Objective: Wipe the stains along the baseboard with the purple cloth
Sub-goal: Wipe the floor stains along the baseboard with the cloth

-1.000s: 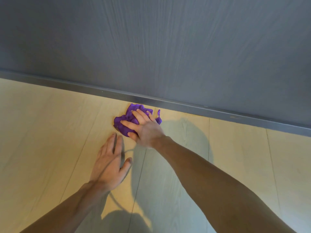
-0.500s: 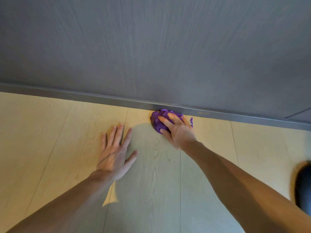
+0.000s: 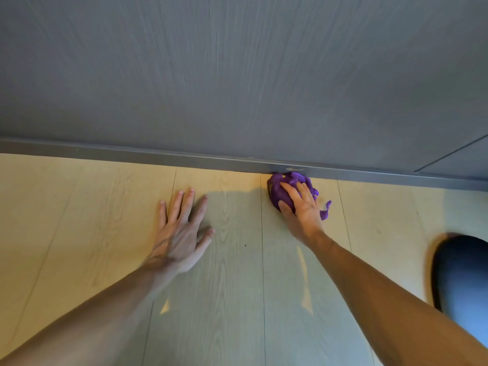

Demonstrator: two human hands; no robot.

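Both bare forearms reach in from the bottom edge over the light wood-plank floor (image 3: 232, 299) — left from lower left, right from lower right. A dark rounded shape (image 3: 462, 276) sits at the right edge beside the right forearm; can't tell what it is.

Left hand (image 3: 179, 233): flat on the floor, palm down, fingers spread, grip released, nothing under it. Its shadow falls on the planks just to its right.

Right hand (image 3: 301, 207): further out, palm down on the purple cloth (image 3: 280, 191), fingers pressing across the top of it — grasping the cloth against the floor rather than a tight fist. Cloth is bunched into a wad, one thin tail sticking out on the right side of the hand.

Cloth's far edge touches the grey baseboard (image 3: 158, 155) where floor meets wall. A pale smudge (image 3: 294, 169) shows on the baseboard directly above the cloth.

Behind it all, the grey wood-grain wall (image 3: 237, 75) fills the upper half, with a panel seam at far right
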